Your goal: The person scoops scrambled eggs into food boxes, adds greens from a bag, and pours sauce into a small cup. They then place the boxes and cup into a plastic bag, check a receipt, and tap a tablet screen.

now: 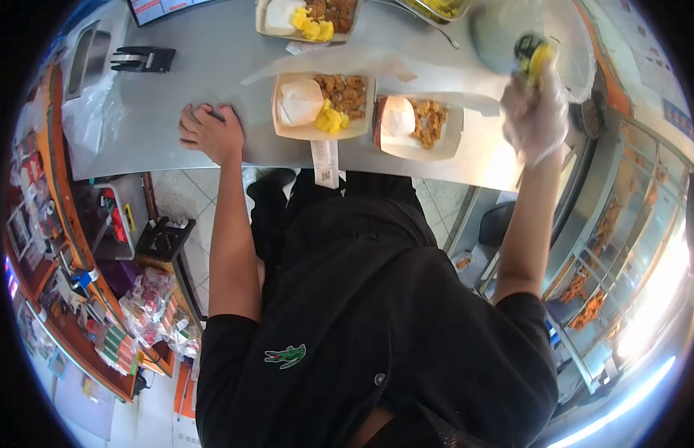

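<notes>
Plastic-gloved right hand (536,119), closed around a dark-and-yellow item (539,57) at its twelve o'clock.
Bare left hand (211,134) rests half-open on the tabletop (168,86), fingers bent, nothing visible in its grasp; one food box (308,134) lies at its three o'clock, a second food box (451,133) at the right hand's nine.

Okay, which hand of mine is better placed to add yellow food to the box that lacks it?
Probably your right hand: it's gloved, nearer that box, and holds something yellow and dark. Your bare left hand rests on the counter, farther away.
</notes>
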Demonstrator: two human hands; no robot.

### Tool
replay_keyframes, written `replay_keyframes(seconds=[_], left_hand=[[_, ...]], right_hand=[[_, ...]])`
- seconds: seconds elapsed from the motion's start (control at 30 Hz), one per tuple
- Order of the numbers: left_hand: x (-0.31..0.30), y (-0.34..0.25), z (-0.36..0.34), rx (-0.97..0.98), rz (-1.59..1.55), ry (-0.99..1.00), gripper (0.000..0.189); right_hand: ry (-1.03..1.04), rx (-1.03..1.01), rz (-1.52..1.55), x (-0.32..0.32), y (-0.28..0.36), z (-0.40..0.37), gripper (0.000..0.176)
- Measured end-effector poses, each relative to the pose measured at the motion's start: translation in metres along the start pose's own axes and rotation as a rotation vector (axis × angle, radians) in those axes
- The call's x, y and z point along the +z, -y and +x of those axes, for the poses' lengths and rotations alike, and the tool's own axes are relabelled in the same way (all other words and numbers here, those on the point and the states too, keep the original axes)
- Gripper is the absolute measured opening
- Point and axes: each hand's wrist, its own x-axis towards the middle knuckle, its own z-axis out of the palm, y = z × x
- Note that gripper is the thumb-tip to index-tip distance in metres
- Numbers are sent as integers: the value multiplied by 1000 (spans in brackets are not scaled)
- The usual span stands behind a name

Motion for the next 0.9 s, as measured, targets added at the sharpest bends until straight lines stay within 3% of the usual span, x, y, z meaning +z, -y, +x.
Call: replay_keyframes(seconds=[0.07, 0.13, 0.17, 0.23, 0.27, 0.4, 0.5, 0.7, 0.73, 0.8, 0.87, 0.9], left_hand=[[0, 2, 0, 20, -1, 0, 25], [7, 2, -1, 16, -7, -26, 26], [9, 5, -3, 16, -3, -34, 26], [9, 9, -5, 33, -61, -30, 25], [10, 11, -4, 40, -88, -30, 25], [12, 17, -6, 58, -113, -9, 25], [14, 18, -5, 50, -96, 6, 25], [19, 25, -6, 96, -135, -26, 25], [20, 25, -6, 103, -149, -33, 26], [23, 30, -7, 113, -166, -41, 27], [30, 34, -7, 115, -121, -66, 28], [33, 35, -7, 116, -100, -84, 28]], right_hand=[[-164, 49, -173, -13, -41, -43, 28], [-373, -175, -589, -44, -125, -52, 36], [-506, -429, -895, -48, -171, -48, 47], [-451, -173, -1490, -11, -184, -67, 50], [-337, -283, -1620, -30, -213, -67, 58], [-430, -242, -1709, -27, -227, -80, 69], [-409, -462, -1596, -28, -228, -86, 71], [-435, -345, -1623, -24, -225, -90, 75], [-479, -203, -1653, -16, -216, -90, 76], [-509, -580, -1157, -35, -223, -79, 63], [-532, -600, -793, -24, -187, -80, 55], [-558, -646, -769, -23, -162, -76, 54]])
